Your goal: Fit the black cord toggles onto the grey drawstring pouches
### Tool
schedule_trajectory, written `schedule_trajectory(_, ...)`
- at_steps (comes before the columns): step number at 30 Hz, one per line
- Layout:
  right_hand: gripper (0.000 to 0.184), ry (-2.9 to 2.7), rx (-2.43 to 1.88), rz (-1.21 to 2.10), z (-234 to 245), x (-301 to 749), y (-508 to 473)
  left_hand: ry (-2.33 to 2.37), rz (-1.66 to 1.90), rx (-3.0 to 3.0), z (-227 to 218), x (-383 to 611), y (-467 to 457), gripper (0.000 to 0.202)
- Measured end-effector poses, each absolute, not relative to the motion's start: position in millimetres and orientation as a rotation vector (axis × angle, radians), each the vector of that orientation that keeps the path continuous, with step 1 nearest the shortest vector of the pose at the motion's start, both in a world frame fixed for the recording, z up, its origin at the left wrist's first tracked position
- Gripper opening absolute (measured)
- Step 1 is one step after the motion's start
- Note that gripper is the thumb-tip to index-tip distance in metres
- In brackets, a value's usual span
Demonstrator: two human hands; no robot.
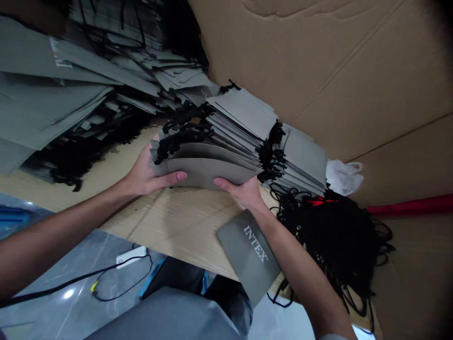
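Note:
Between my two hands is a bundle of grey cards (208, 172), bowed slightly, with black cord knots along its left end. My left hand (150, 172) grips the left end, thumb across the front card. At the right end my right hand (244, 189) is closed on the same bundle, its thumb also on the front. Directly behind stands a stack of similar grey cards (244, 111), with another stack (304, 153) to its right. Under my right forearm lies a single grey card marked INTEX (253, 259), jutting past the table edge.
A large pile of grey sheets (71, 104) with black cords fills the table's left. At right lie a heap of black cords (339, 241), a white plastic bag (343, 177) and a red strip (410, 206). Cardboard (318, 61) rises behind. A cable and white power strip (130, 256) lie below.

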State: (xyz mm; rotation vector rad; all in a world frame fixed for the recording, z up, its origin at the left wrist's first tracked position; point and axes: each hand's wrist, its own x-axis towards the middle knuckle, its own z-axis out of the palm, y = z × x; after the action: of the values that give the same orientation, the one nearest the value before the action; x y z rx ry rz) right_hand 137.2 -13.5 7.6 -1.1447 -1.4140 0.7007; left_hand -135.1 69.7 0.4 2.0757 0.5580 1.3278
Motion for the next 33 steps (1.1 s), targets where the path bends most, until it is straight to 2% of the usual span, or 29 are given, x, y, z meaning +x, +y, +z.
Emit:
schedule_trajectory(3, 0.094, -1.49, -1.113, 0.597, 16, 141, -14, 0.511, 1.311, 2.056, 2, -131, 71, 0.059)
schedule_trajectory(7, 0.103, -1.605, -1.011, 0.42, 31, 149, -11, 0.581, 1.319, 2.014, -1, -126, 73, 0.051)
schedule_trajectory(9, 0.099, -1.661, -0.972, 0.331, 37, 153, -11, 0.615, 1.318, 2.016, -3, -126, 73, 0.05)
schedule_trajectory(15, 0.049, -1.76, -0.872, 0.21, 47, 158, -16, 0.663, 1.289, 1.993, -5, -128, 72, 0.057)
schedule_trajectory(17, 0.04, -1.742, -0.909, 0.217, 51, 156, -20, 0.668, 1.269, 1.977, -5, -128, 72, 0.059)
schedule_trajectory(22, 0.046, -1.667, -0.872, 0.272, 56, 150, -25, 0.669, 1.251, 1.951, -6, -128, 72, 0.059)
schedule_trajectory(26, 0.035, -1.692, -0.954, 0.227, 55, 153, -24, 0.66, 1.253, 1.942, -6, -127, 72, 0.061)
schedule_trajectory(33, 0.033, -1.684, -0.949, 0.065, 45, 161, -18, 0.675, 1.246, 1.948, -5, -126, 73, 0.07)
